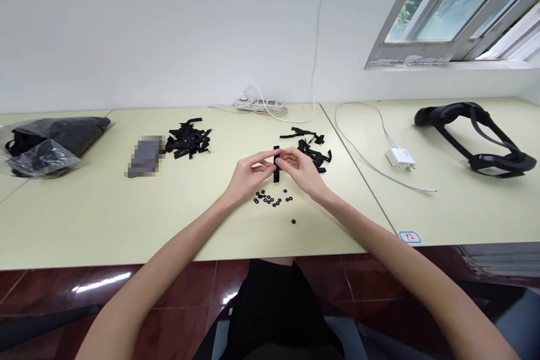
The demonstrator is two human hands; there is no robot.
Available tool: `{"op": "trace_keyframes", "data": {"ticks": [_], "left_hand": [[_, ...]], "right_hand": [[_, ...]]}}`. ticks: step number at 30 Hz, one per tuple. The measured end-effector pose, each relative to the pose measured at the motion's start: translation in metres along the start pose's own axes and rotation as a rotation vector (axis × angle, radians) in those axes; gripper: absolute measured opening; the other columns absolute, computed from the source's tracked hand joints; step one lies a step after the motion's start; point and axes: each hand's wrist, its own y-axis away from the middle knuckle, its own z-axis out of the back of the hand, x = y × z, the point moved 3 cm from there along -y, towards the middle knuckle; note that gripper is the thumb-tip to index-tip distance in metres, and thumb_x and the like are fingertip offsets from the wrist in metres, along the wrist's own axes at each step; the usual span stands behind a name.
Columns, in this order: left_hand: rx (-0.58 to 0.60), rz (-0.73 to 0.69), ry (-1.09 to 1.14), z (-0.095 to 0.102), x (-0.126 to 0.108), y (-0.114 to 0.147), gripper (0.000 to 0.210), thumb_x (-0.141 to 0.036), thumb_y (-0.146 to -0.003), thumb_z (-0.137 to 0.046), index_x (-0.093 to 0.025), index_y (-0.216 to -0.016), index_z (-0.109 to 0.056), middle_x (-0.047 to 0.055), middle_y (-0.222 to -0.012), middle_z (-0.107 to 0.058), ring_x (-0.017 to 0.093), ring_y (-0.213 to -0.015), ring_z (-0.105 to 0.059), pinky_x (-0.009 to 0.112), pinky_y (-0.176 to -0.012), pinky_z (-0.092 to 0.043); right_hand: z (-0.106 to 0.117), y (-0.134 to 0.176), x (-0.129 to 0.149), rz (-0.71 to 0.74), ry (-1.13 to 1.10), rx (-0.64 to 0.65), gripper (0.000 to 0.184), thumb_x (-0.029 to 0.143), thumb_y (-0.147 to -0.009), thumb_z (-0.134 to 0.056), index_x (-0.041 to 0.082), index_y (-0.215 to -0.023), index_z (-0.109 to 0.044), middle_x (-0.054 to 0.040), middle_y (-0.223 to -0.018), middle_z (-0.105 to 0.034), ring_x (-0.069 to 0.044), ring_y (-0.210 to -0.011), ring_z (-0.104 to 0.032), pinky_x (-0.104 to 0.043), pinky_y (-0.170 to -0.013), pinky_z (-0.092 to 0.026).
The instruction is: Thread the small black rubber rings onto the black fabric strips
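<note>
The left hand (255,171) and right hand (300,169) have their grip clamped on a narrow, flat black strip (277,176) over the pale-yellow table (202,225), long axis running away from the person, near end towards small black round discs (274,205).

A lone head-worn view faces forward and down, set back above the fingers (287,166) at mid-frame, taking in desk (105,219) around them, wall (169,28) beyond and floor (179,289) on their near side.
</note>
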Motion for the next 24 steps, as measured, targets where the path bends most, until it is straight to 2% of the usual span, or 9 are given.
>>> {"op": "trace_keyframes", "data": {"ticks": [3,8,11,14,19,24], "left_hand": [[0.022,-0.008,-0.001,-0.002,-0.003,0.001,0.041,-0.047,-0.103,-0.079,-0.030,-0.140,-0.081,0.010,-0.149,-0.077,0.019,-0.102,-0.073,0.041,-0.100,-0.067],[-0.028,0.001,0.015,-0.001,-0.010,0.001,0.056,-0.049,-0.101,-0.082,-0.031,-0.152,-0.068,0.011,-0.159,-0.068,0.017,-0.100,-0.074,0.035,-0.096,-0.066],[-0.076,0.013,-0.032,0.004,-0.009,-0.002,0.044,-0.055,-0.098,-0.083,-0.027,-0.132,-0.076,0.009,-0.140,-0.076,0.020,-0.104,-0.076,0.034,-0.093,-0.064],[-0.075,0.006,-0.068,0.008,-0.007,-0.004,0.035,-0.058,-0.098,-0.081,-0.024,-0.109,-0.081,0.009,-0.120,-0.081,0.023,-0.105,-0.076,0.036,-0.091,-0.063],[-0.095,-0.037,-0.099,0.011,-0.010,-0.003,0.031,-0.055,-0.097,-0.083,-0.024,-0.101,-0.083,0.007,-0.109,-0.081,0.023,-0.101,-0.076,0.035,-0.084,-0.059],[-0.093,-0.003,-0.145,0.010,-0.012,-0.003,0.028,-0.052,-0.098,-0.081,-0.024,-0.096,-0.081,0.006,-0.105,-0.080,0.023,-0.101,-0.075,0.034,-0.083,-0.058]], "right_hand": [[0.000,0.001,0.005,0.017,0.034,0.051,0.034,0.060,-0.097,-0.076,0.027,-0.098,-0.070,-0.0046,-0.100,-0.077,-0.026,-0.100,-0.076,-0.045,-0.100,-0.062],[0.004,0.004,0.013,0.099,0.129,-0.047,0.036,0.063,-0.096,-0.078,0.027,-0.092,-0.072,-0.0041,-0.099,-0.079,-0.026,-0.097,-0.075,-0.046,-0.100,-0.062],[0.004,0.005,0.014,0.088,0.101,-0.082,0.038,0.064,-0.093,-0.082,0.027,-0.091,-0.076,-0.0044,-0.097,-0.080,-0.028,-0.097,-0.078,-0.048,-0.100,-0.064],[0.004,0.007,0.014,0.054,0.047,-0.089,0.041,0.068,-0.087,-0.088,0.028,-0.090,-0.078,-0.0056,-0.097,-0.082,-0.031,-0.098,-0.081,-0.052,-0.101,-0.066],[0.004,0.008,0.015,0.060,-0.004,-0.099,0.041,0.065,-0.083,-0.093,0.027,-0.090,-0.078,-0.0052,-0.095,-0.082,-0.030,-0.096,-0.082,-0.054,-0.102,-0.068],[0.007,0.005,0.013,0.056,0.067,-0.021,0.031,0.058,-0.091,-0.088,0.028,-0.096,-0.081,-0.0054,-0.104,-0.085,-0.029,-0.103,-0.082,-0.053,-0.107,-0.066]]}}
